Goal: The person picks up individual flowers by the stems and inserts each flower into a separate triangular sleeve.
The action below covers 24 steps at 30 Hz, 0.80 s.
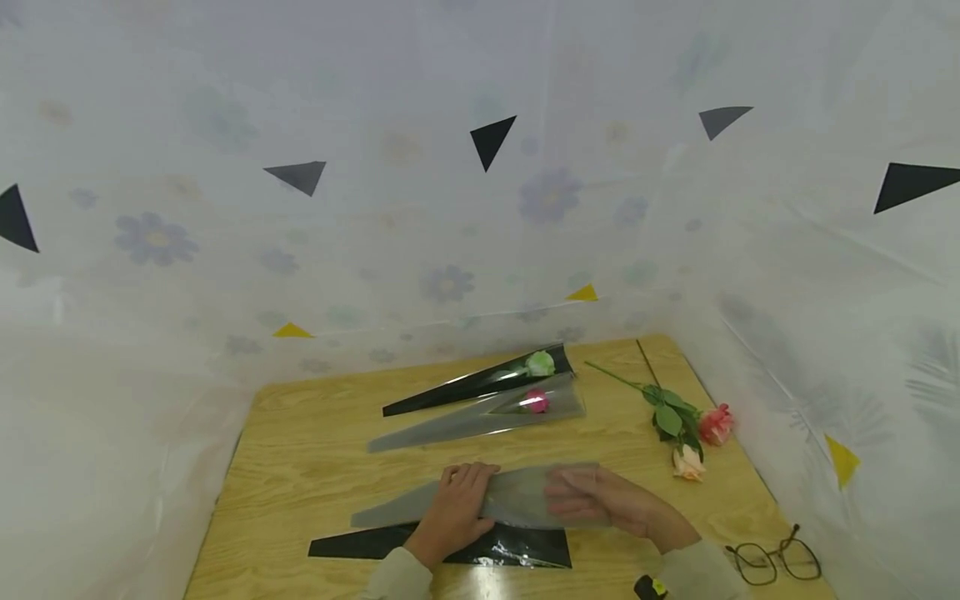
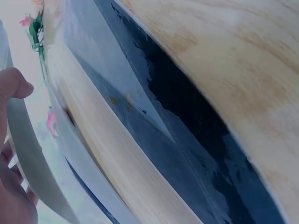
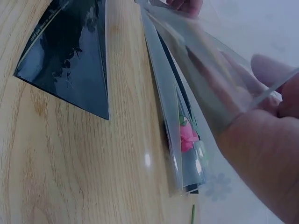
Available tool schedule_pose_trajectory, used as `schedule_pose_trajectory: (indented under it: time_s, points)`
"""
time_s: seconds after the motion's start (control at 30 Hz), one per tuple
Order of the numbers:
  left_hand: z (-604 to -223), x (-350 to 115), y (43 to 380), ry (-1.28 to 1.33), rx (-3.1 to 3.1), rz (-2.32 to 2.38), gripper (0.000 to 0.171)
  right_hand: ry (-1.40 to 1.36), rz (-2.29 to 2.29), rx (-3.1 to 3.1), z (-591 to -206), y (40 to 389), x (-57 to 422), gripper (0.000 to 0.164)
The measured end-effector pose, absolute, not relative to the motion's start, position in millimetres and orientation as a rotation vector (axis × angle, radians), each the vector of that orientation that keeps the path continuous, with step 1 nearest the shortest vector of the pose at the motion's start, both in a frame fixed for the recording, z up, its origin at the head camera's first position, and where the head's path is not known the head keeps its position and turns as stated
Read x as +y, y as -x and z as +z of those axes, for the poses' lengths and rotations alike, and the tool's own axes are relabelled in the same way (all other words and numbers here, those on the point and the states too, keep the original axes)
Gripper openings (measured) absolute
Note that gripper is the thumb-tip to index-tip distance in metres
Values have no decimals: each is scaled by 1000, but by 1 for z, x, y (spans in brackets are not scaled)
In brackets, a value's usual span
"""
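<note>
My left hand [image 1: 459,508] grips a translucent grey flower sleeve [image 1: 517,498] near its middle; the left wrist view shows the thumb [image 2: 18,84] on one side and fingers behind. My right hand [image 1: 600,500] reaches into the sleeve's wide end, its fingers blurred through the film [image 3: 210,84] and not curled round anything visible. Under the held sleeve lies a flat black sleeve [image 1: 517,546]. Farther back, a grey sleeve [image 1: 450,425] holds a pink rose [image 1: 535,402], and a black sleeve [image 1: 450,390] holds a pale green rose [image 1: 540,363].
At the right of the wooden table [image 1: 292,458] lie a coral-pink rose [image 1: 717,424] and a peach rose [image 1: 687,463] with green stems. Eyeglasses [image 1: 776,562] rest near the right edge, and a small black object [image 1: 647,587] near the front. Patterned sheeting [image 1: 375,250] surrounds the table.
</note>
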State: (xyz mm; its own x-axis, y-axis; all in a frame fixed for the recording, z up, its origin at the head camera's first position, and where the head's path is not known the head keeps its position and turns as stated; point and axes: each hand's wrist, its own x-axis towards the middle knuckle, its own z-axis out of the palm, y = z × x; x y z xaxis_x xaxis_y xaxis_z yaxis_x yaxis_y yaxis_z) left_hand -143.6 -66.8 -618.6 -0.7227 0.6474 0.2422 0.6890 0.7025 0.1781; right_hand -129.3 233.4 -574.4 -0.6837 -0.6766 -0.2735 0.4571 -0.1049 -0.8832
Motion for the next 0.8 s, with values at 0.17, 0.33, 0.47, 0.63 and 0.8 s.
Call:
schedule_pose_trajectory:
  time_s: [0.17,0.33,0.47,0.63,0.8]
  points:
    - [-618,-66,143,1112,-2722,-380,79,239,-1840,1434,-576,129,233,53]
    - [-616,-66,141,1132,-2720,-357,86,260,-1791,1509,-580,129,235,50]
    - [-617,-67,140,1125,-2732,-299,92,297,-1753,1532,-580,129,236,46]
    - [-619,-68,142,1107,-2719,-260,85,339,-1724,1540,-577,131,236,45]
    - [-616,-68,145,1107,-2699,-276,79,334,-1714,1553,-574,134,238,45]
